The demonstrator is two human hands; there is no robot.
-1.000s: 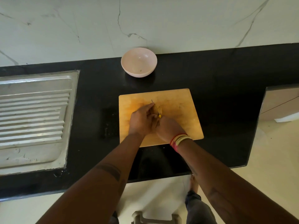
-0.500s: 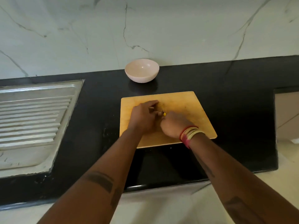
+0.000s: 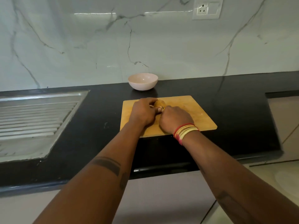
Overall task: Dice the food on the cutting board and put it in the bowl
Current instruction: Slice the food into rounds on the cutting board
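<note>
So the whole thing came down to where the food (image 3: 159,103) sat against your hands; it was a small tan lump, looked like a potato but I couldn't swear to it, lying on the far-left part of the cutting board (image 3: 194,110), peeking out just beyond your knuckles; its long axis seemed to run roughly left to right across the board, though most of it was hidden so take that loosely; your left hand (image 3: 143,112) was the nearer one, fingers curled over the top of the food and pinning it to the board; your right hand (image 3: 175,119) was bunched up right beside it on the right, closed round what I'd guess was a knife handle; only a tiny yellow speck (image 3: 163,108) showed between the two hands, and no blade that I could see; the hands were touching or as good as, so the cut, I reckon, had to land in that gap, right next to your left fingertips, which is the risky bit; the bowl (image 3: 143,85) sat on the black desk (image 3: 97,118) straight beyond the board's far edge, apart from it and apparently empty, so I'd say dicing had barely begun, if at all
</note>
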